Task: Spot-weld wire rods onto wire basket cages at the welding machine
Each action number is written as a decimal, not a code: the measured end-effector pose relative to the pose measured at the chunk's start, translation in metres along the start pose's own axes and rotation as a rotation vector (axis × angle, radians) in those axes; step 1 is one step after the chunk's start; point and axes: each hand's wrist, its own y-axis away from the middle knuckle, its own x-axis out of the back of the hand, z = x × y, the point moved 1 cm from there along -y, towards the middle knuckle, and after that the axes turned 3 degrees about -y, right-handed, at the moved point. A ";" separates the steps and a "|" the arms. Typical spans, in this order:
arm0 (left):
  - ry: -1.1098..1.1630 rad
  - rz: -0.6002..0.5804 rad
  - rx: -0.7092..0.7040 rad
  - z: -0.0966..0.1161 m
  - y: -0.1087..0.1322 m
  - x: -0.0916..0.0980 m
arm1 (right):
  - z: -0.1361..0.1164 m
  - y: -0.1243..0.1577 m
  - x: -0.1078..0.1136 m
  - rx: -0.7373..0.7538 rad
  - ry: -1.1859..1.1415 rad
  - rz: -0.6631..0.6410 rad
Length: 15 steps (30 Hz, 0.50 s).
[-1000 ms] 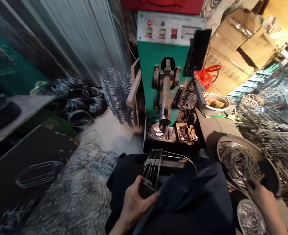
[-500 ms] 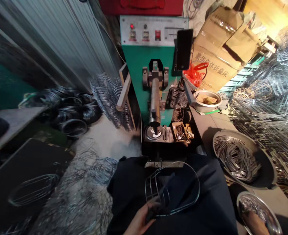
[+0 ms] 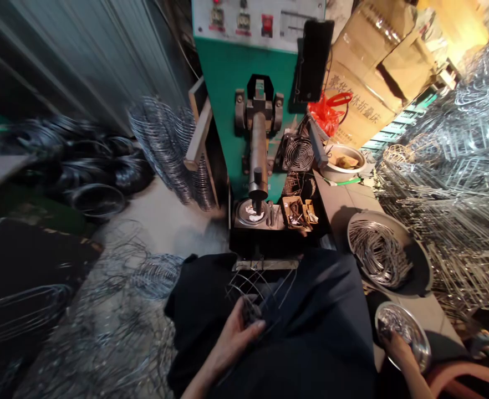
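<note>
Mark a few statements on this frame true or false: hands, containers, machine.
1. The left hand holds a wire frame. True.
2. Curved wires lie in the wide basin. True.
3. The right hand is in the wide basin. False: it is at the smaller shiny bowl, nearer the person.
4. The red plastic bag is left of the green machine. False: it shows to the machine's right.
5. A red switch is on the machine's control panel. True.
6. Both hands are on the wire frame. False: only the left one is.
</note>
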 end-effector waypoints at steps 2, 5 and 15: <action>-0.104 -0.017 -0.019 -0.016 0.005 -0.005 | -0.001 0.003 0.000 -0.024 0.006 -0.004; -0.242 0.034 -0.028 -0.029 0.009 -0.009 | -0.004 0.006 0.002 -0.046 0.011 -0.012; -0.372 0.258 -0.116 -0.030 0.006 -0.010 | -0.021 0.015 0.015 -0.056 0.009 0.067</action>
